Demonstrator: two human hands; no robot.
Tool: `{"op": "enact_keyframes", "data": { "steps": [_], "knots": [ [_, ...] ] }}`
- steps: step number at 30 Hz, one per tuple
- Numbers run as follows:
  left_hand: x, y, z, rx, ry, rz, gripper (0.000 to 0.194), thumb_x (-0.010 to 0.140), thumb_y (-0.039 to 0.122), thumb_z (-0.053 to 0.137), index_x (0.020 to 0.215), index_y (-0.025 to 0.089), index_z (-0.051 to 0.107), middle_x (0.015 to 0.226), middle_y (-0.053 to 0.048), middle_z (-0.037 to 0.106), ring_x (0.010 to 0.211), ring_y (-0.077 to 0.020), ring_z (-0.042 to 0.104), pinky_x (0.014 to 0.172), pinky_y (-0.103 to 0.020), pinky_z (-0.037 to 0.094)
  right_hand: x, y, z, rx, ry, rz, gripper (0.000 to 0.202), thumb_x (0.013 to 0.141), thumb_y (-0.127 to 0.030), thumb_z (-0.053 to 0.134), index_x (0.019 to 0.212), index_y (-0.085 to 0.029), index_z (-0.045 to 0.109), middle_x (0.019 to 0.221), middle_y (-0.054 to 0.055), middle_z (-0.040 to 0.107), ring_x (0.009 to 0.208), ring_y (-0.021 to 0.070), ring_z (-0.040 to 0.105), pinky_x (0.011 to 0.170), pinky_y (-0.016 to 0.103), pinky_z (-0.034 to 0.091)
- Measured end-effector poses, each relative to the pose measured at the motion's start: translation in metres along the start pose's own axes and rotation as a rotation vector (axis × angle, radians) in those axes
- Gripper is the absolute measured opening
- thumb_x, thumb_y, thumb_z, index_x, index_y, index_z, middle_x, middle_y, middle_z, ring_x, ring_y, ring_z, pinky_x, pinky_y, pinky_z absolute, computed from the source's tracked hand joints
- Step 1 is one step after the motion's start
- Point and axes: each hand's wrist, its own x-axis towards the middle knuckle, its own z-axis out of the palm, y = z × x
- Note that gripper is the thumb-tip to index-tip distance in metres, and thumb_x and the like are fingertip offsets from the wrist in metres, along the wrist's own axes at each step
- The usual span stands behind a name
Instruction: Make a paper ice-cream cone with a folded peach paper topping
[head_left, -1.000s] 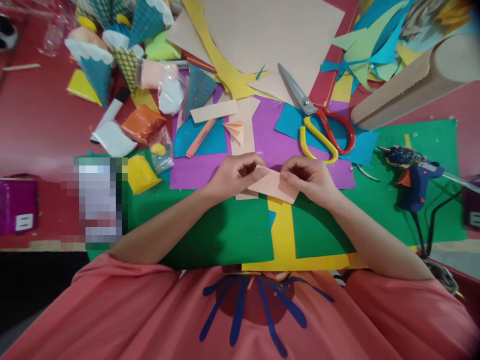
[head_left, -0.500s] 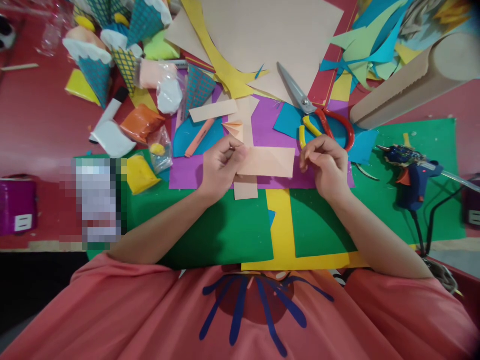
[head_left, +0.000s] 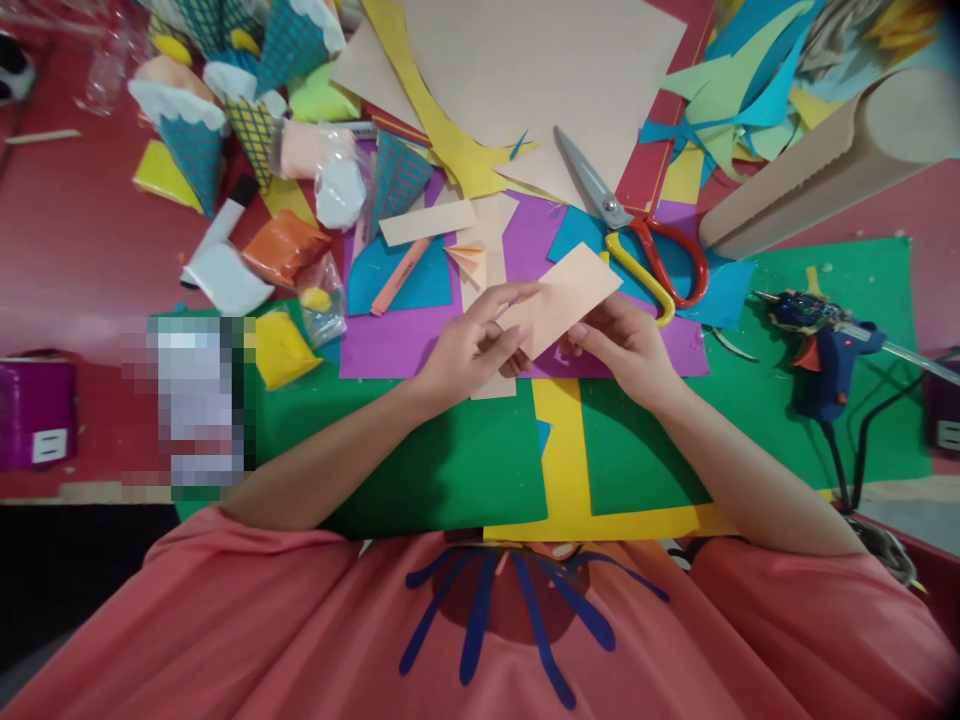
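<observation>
A pale peach paper strip (head_left: 574, 292) is held tilted, its right end raised, over the purple sheet (head_left: 427, 340). My left hand (head_left: 476, 345) pinches its lower left end between thumb and fingers. At the lower right edge, my right hand (head_left: 628, 348) has closed its fingertips on the strip, some of them hidden behind it. Just beyond my left hand lie a small pleated peach paper piece (head_left: 471, 262), another peach strip (head_left: 427, 222) and an orange marker (head_left: 401, 275). Scissors (head_left: 613, 208) with red and yellow handles rest beyond my right hand.
A blue hot glue gun (head_left: 825, 350) with its cord lies at the right on a green sheet (head_left: 645, 430). A peach paper roll (head_left: 795, 170) is behind it. Patterned cones (head_left: 184, 140) and clay packets (head_left: 285, 247) crowd the left. Paper scraps (head_left: 727, 100) lie far right.
The paper strip has turned from level to slanting, its right end up. My right hand has moved left from beside the scissor handles to the strip's edge. My left hand has shifted slightly right.
</observation>
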Motion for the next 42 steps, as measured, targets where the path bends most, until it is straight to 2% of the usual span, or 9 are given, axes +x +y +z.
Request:
{"op": "enact_keyframes", "data": {
  "steps": [5, 11, 18, 22, 27, 31, 34, 39, 42],
  "knots": [
    [0.001, -0.004, -0.001, 0.032, -0.059, 0.000, 0.061, 0.090, 0.042, 0.055, 0.143, 0.018, 0.036, 0.068, 0.001, 0.072, 0.062, -0.0120, 0.072, 0.060, -0.018, 0.058, 0.000, -0.001, -0.002, 0.019, -0.026, 0.018, 0.028, 0.082, -0.046, 0.064, 0.089, -0.019, 0.061, 0.072, -0.001, 0.063, 0.067, 0.0120, 0.060, 0.066, 0.028, 0.053],
    [0.000, -0.004, -0.001, 0.003, -0.052, -0.032, 0.061, 0.091, 0.042, 0.053, 0.144, 0.019, 0.036, 0.066, 0.000, 0.072, 0.062, -0.0130, 0.072, 0.057, -0.018, 0.058, -0.001, 0.006, -0.005, 0.109, -0.005, 0.011, 0.021, 0.083, -0.039, 0.059, 0.080, -0.018, 0.061, 0.068, 0.000, 0.062, 0.060, 0.0122, 0.058, 0.059, 0.027, 0.048],
    [0.000, -0.003, -0.001, 0.004, -0.059, -0.047, 0.060, 0.091, 0.042, 0.053, 0.144, 0.022, 0.037, 0.067, -0.001, 0.072, 0.062, -0.0141, 0.072, 0.057, -0.020, 0.058, 0.000, 0.007, -0.005, 0.042, 0.087, 0.047, 0.034, 0.088, -0.050, 0.052, 0.074, -0.020, 0.061, 0.067, 0.001, 0.061, 0.060, 0.0130, 0.058, 0.061, 0.029, 0.051],
    [-0.001, -0.004, -0.003, 0.101, -0.135, -0.015, 0.056, 0.092, 0.039, 0.051, 0.144, 0.025, 0.038, 0.069, 0.000, 0.072, 0.061, -0.0133, 0.071, 0.060, -0.021, 0.057, 0.001, 0.005, -0.003, -0.059, 0.099, 0.025, 0.039, 0.079, -0.059, 0.061, 0.069, -0.022, 0.055, 0.062, -0.001, 0.058, 0.057, 0.0121, 0.054, 0.056, 0.028, 0.048],
    [-0.002, 0.002, -0.006, 0.307, -0.294, 0.056, 0.060, 0.089, 0.047, 0.051, 0.143, 0.024, 0.040, 0.062, 0.003, 0.066, 0.048, -0.0084, 0.059, 0.047, -0.016, 0.043, -0.001, 0.003, 0.000, -0.142, 0.118, -0.006, 0.049, 0.066, -0.070, 0.066, 0.069, -0.022, 0.054, 0.065, 0.000, 0.058, 0.058, 0.0130, 0.050, 0.051, 0.029, 0.046],
    [-0.002, 0.004, -0.008, 0.340, -0.356, 0.107, 0.075, 0.083, 0.066, 0.049, 0.140, 0.017, 0.046, 0.059, 0.003, 0.061, 0.047, -0.0081, 0.053, 0.046, -0.016, 0.038, -0.004, 0.001, 0.003, -0.130, 0.118, 0.067, 0.044, 0.071, -0.064, 0.066, 0.072, -0.021, 0.058, 0.070, 0.002, 0.061, 0.062, 0.0141, 0.053, 0.054, 0.030, 0.047],
    [-0.002, 0.003, -0.008, 0.276, -0.313, 0.102, 0.084, 0.078, 0.076, 0.044, 0.133, 0.014, 0.054, 0.062, 0.000, 0.062, 0.050, -0.0091, 0.053, 0.047, -0.018, 0.039, -0.004, 0.002, 0.003, -0.153, 0.111, 0.098, 0.041, 0.072, -0.059, 0.069, 0.068, -0.021, 0.056, 0.065, 0.001, 0.058, 0.059, 0.0133, 0.050, 0.049, 0.028, 0.043],
    [0.000, 0.003, -0.007, 0.249, -0.208, 0.137, 0.076, 0.074, 0.078, 0.047, 0.114, 0.015, 0.067, 0.093, -0.009, 0.072, 0.074, -0.0148, 0.064, 0.065, -0.023, 0.049, -0.006, 0.006, 0.000, -0.216, 0.064, 0.073, 0.028, 0.072, -0.040, 0.072, 0.066, -0.020, 0.054, 0.061, -0.001, 0.054, 0.056, 0.0118, 0.046, 0.048, 0.027, 0.039],
    [0.002, 0.004, -0.007, 0.272, -0.207, 0.139, 0.073, 0.071, 0.074, 0.056, 0.117, 0.018, 0.066, 0.103, -0.010, 0.071, 0.085, -0.0169, 0.064, 0.069, -0.024, 0.048, -0.007, 0.003, 0.000, -0.312, 0.033, 0.110, 0.026, 0.073, -0.027, 0.070, 0.061, -0.020, 0.049, 0.054, -0.003, 0.046, 0.053, 0.0094, 0.041, 0.046, 0.025, 0.034]
  ]
}}
